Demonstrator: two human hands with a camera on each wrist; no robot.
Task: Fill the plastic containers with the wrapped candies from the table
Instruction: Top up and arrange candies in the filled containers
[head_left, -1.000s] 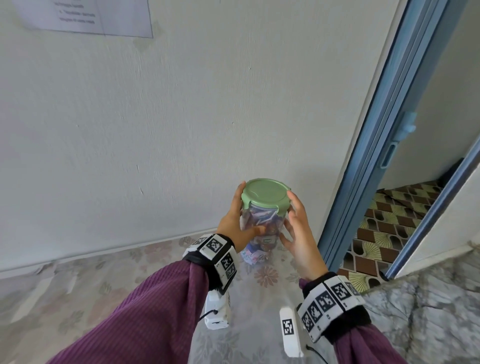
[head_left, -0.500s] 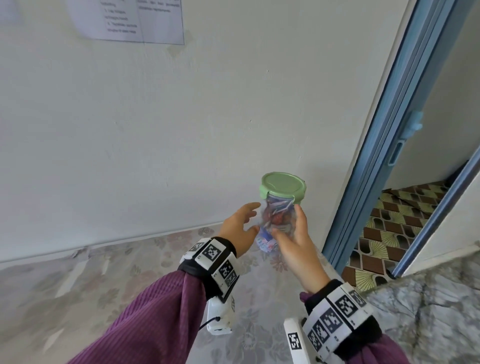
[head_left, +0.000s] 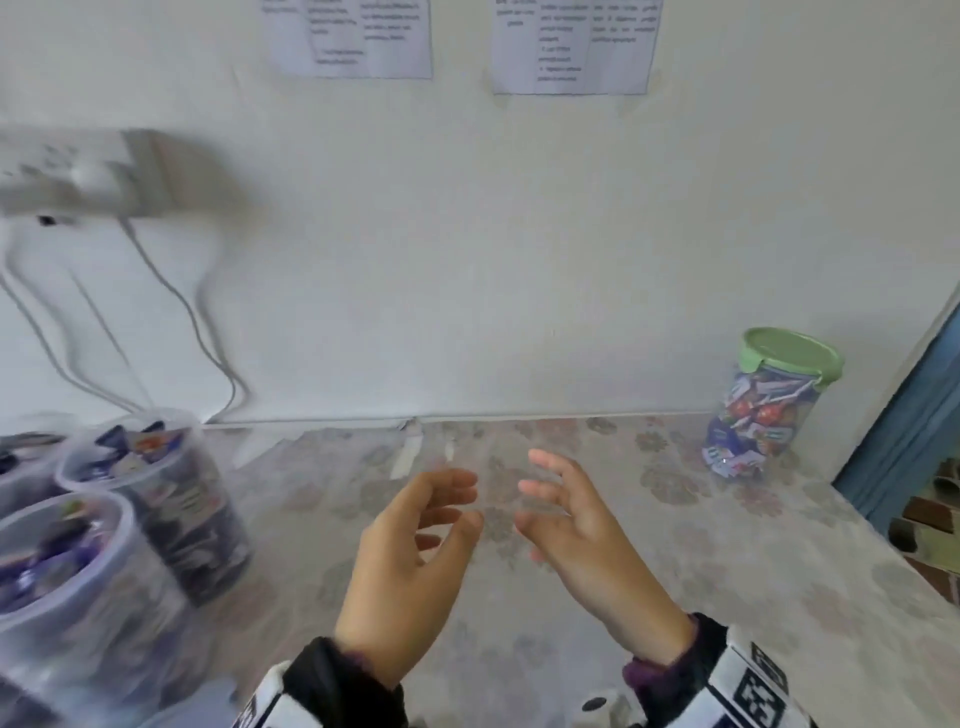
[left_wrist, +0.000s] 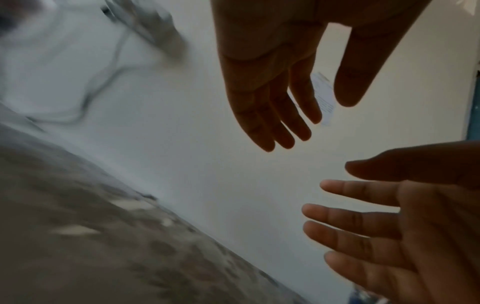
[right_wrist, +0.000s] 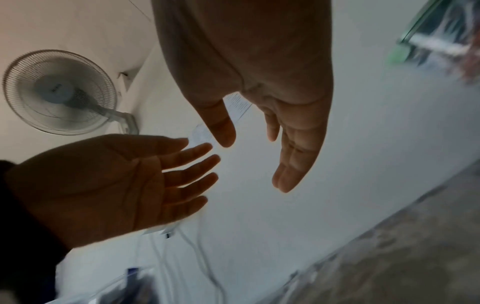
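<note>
Fingers (head_left: 452, 493) slack — floral table (head_left: 727, 571)

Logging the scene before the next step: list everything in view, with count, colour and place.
lidded container: one, clear with green lid, full of wrapped candies, far right by the wall.
open containers: at least two, clear, candy inside, near left; blurred.
table: one, floral cover.
papers: two, white, on the wall.
power strip: one, white, wall left, cables hanging.
fan: one, white, wall-mounted.
left hand: empty, fingers relaxed.
right hand: empty, fingers relaxed.
</note>
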